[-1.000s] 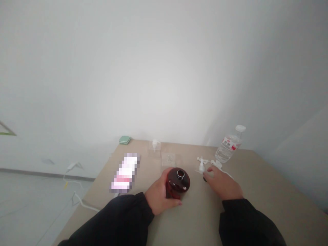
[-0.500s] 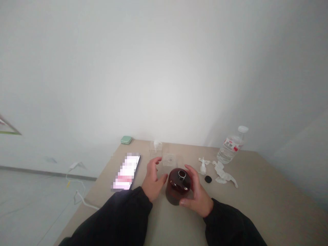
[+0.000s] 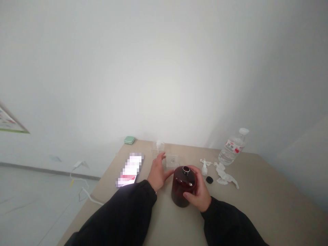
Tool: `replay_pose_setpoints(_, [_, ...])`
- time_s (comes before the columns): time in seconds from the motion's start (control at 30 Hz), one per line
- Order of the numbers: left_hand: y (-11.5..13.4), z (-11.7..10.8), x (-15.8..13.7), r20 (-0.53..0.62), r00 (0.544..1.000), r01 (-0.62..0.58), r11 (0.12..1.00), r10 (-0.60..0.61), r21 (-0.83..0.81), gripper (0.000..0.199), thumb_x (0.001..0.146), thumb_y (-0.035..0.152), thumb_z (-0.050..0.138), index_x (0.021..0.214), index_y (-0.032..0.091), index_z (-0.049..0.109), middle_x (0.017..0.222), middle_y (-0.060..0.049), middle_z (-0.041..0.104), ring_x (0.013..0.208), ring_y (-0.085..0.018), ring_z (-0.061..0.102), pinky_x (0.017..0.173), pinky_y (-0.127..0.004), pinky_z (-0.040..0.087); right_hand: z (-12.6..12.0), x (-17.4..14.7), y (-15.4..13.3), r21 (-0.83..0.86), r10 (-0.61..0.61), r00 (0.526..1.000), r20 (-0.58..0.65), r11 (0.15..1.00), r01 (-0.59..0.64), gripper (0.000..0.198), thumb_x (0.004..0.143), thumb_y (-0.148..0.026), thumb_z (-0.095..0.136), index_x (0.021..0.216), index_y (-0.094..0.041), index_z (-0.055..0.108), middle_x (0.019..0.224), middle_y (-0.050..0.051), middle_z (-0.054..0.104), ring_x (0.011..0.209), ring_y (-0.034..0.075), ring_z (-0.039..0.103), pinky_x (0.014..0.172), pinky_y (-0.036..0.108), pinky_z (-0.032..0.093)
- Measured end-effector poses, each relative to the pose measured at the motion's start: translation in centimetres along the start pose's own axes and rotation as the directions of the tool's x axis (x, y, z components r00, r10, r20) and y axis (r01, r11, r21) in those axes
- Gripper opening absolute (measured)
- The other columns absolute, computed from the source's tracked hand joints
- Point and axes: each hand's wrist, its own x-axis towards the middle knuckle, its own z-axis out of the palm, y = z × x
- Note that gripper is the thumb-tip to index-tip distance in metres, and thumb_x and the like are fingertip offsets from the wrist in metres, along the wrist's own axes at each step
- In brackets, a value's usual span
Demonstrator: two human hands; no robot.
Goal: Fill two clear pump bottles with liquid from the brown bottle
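A dark reddish-brown glass bottle [image 3: 182, 191] with a short open neck stands upright in front of me. My right hand [image 3: 200, 193] is wrapped round its right side, with the thumb across the front. My left hand [image 3: 159, 172] is open to the left of the bottle, its thumb pointing at the bottle and its fingers reaching towards a clear plastic box [image 3: 172, 161]. Whether the left fingertips touch the box I cannot tell. Behind that hand stands another clear holder [image 3: 158, 147] with something white on it.
A lit phone [image 3: 130, 171] lies on the table [image 3: 246, 208] at left, a small green case [image 3: 129, 140] behind it. To the right are a white nozzle-like piece [image 3: 204, 169], a black cap [image 3: 209, 180], crumpled tissue [image 3: 224, 176] and a water bottle [image 3: 232, 148].
My left hand has moved off the bottle's side, forward towards the clear box. My right hand has closed more firmly round the bottle. The whole view has shifted slightly.
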Motion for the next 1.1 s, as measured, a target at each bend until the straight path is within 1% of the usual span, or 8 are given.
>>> replay_pose_setpoints(0.1, [0.0,-0.2,-0.2,0.000,1.000,0.014,0.999,-0.014,0.034,0.082,0.061,0.027,0.082,0.132,0.017,0.041,0.120,-0.011,0.052,0.118,-0.029,0.048,0.106,-0.050,0.031,-0.1,-0.2,0.1,0.004,-0.028,0.998,-0.057,1.000,0.028,0.072,0.070,-0.043,0.071,0.129,-0.024,0.035,0.124,0.013,0.051,0.113,0.032,0.055,0.097,0.050,0.043])
replay_pose_setpoints(0.2, [0.2,-0.6,-0.7,0.076,0.997,0.013,0.998,-0.018,0.057,0.083,0.058,0.023,0.083,0.131,0.016,0.044,0.120,-0.011,0.050,0.115,-0.029,0.049,0.104,-0.049,0.034,-0.4,-0.4,0.1,-0.014,-0.043,0.992,-0.121,0.999,0.041,0.071,0.071,-0.045,0.069,0.130,-0.024,0.036,0.125,0.013,0.051,0.114,0.032,0.055,0.096,0.049,0.044])
replay_pose_setpoints(0.33, [0.6,-1.7,-1.6,0.200,0.980,-0.005,1.000,0.006,-0.005,0.077,0.054,0.019,0.084,0.123,0.020,0.051,0.119,-0.010,0.049,0.111,-0.029,0.051,0.100,-0.047,0.041,-0.9,-0.6,-0.3,-0.074,-0.077,0.970,-0.229,0.995,0.062,0.070,0.073,-0.045,0.068,0.131,-0.023,0.037,0.126,0.013,0.051,0.115,0.031,0.054,0.098,0.049,0.044])
replay_pose_setpoints(0.43, [1.0,-2.6,-2.3,0.235,0.971,-0.031,0.996,0.050,-0.082,0.075,0.056,0.022,0.083,0.124,0.022,0.050,0.122,-0.010,0.047,0.113,-0.029,0.050,0.098,-0.045,0.042,-1.3,-0.7,-1.5,-0.162,-0.102,0.956,-0.276,0.985,0.058,0.068,0.074,-0.041,0.068,0.132,-0.023,0.037,0.130,0.013,0.049,0.118,0.031,0.053,0.099,0.049,0.043])
replay_pose_setpoints(0.6, [2.1,-3.3,-3.1,0.253,0.948,-0.131,0.963,0.191,-0.235,0.079,0.066,0.030,0.078,0.135,0.024,0.040,0.127,-0.010,0.043,0.116,-0.028,0.047,0.095,-0.041,0.044,-2.6,-1.2,-3.4,-0.303,-0.081,0.981,-0.177,0.953,0.024,0.065,0.076,-0.034,0.068,0.133,-0.025,0.039,0.133,0.014,0.048,0.122,0.031,0.051,0.099,0.049,0.045])
replay_pose_setpoints(0.73, [2.8,-3.4,-3.3,0.264,0.927,-0.214,0.953,0.267,-0.212,0.082,0.067,0.034,0.075,0.138,0.023,0.036,0.123,-0.010,0.045,0.112,-0.028,0.048,0.093,-0.041,0.044,-3.6,-1.9,-4.3,-0.441,-0.096,0.995,0.005,0.893,0.088,0.066,0.075,-0.028,0.067,0.134,-0.024,0.038,0.128,0.014,0.053,0.115,0.030,0.056,0.099,0.048,0.046])
replay_pose_setpoints(0.97, [2.2,-3.4,-3.3,0.403,0.857,-0.293,0.947,0.320,-0.130,0.076,0.064,0.032,0.075,0.130,0.020,0.039,0.117,-0.010,0.044,0.106,-0.025,0.049,0.090,-0.039,0.045,-4.2,-1.5,-6.7,-0.641,-0.121,0.958,0.261,0.720,0.266,0.068,0.067,-0.018,0.066,0.130,-0.022,0.041,0.120,0.013,0.059,0.108,0.029,0.060,0.094,0.043,0.049])
replay_pose_setpoints(1.1, [2.0,-3.3,-3.3,0.444,0.842,-0.306,0.949,0.305,-0.072,0.072,0.059,0.030,0.077,0.121,0.019,0.042,0.112,-0.008,0.046,0.102,-0.025,0.049,0.090,-0.040,0.044,-4.7,-0.8,-7.3,-0.724,-0.071,0.938,0.340,0.616,0.309,0.067,0.066,-0.019,0.066,0.130,-0.021,0.043,0.119,0.013,0.059,0.107,0.027,0.060,0.091,0.040,0.051])
